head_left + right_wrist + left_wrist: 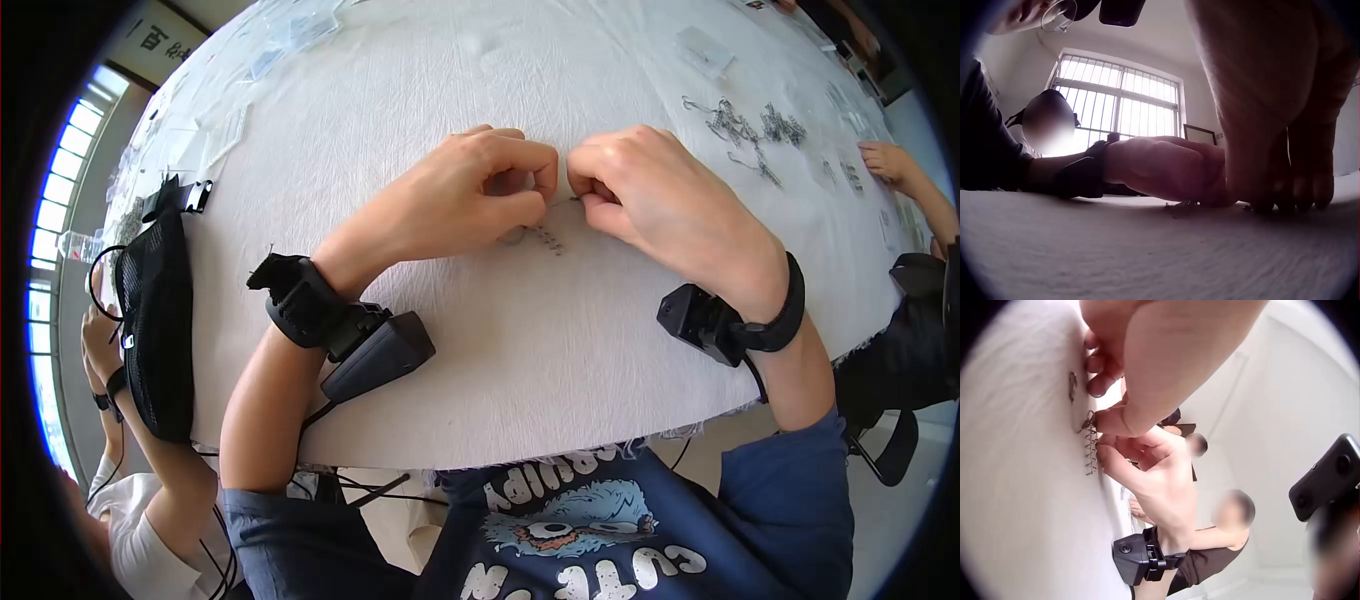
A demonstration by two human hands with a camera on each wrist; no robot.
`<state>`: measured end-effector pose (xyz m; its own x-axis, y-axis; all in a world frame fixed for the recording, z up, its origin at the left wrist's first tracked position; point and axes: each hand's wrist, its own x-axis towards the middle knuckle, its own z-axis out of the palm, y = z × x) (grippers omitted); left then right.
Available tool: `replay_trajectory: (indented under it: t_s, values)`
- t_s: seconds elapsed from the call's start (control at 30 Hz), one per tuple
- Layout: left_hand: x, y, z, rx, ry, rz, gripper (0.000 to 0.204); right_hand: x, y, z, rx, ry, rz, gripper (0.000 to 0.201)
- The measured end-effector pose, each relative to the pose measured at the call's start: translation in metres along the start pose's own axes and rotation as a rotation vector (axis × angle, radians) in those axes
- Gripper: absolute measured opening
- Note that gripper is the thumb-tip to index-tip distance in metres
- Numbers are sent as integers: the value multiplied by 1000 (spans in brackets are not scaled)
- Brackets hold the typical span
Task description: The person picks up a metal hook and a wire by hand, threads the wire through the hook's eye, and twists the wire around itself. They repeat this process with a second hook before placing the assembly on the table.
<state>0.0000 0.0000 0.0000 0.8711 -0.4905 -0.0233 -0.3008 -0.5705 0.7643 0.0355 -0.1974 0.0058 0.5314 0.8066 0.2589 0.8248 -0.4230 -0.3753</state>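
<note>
My left hand [470,190] rests near the table's middle, thumb and index curled until their tips almost meet. Facing it, my right hand [665,195] pinches a small dark metal piece [575,199] whose thin end points toward the left fingertips. The left fingers grip at the same small piece, mostly hidden behind the fingertips. Just below the left hand, a coiled wire spring [548,240] lies on the cloth; in the left wrist view the spring [1091,450] shows open coils beside the fingers. A smaller metal piece [1072,386] lies close by.
A white cloth [480,340] covers the table. Tangled metal pieces [740,125] lie at the back right, near a clear plastic box [703,52]. A black mesh pouch [157,320] sits along the left edge. Other people's hands [893,165] reach in at the sides.
</note>
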Motion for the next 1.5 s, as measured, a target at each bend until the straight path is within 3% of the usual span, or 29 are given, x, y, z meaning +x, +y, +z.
replay_trajectory:
  t_s: [0.17,0.27,0.37,0.57,0.7,0.77,1.17,1.5]
  values:
    - [0,-2,4,-7,36,41,6,-1,1,2,2,44,-20,9]
    - [0,-1,3,19,30,32,6,-3,1,0,-94,-60,-14,9]
    - [0,0,2,42,20,36,6,-3,3,6,37,78,-20,8]
    - [-3,-4,-1,-19,2,-10,5,-3,0,-1,-93,-104,-10,11]
    - [-7,-2,-7,-97,50,-20,6,-9,7,10,-33,178,-96,6]
    - [-8,-10,-8,-78,125,63,7,-11,6,6,-61,177,-94,6]
    - [-21,5,-19,286,80,75,11,-14,9,4,-104,200,-70,6]
    - [-23,9,-13,352,120,99,12,-14,7,5,-138,198,-56,6]
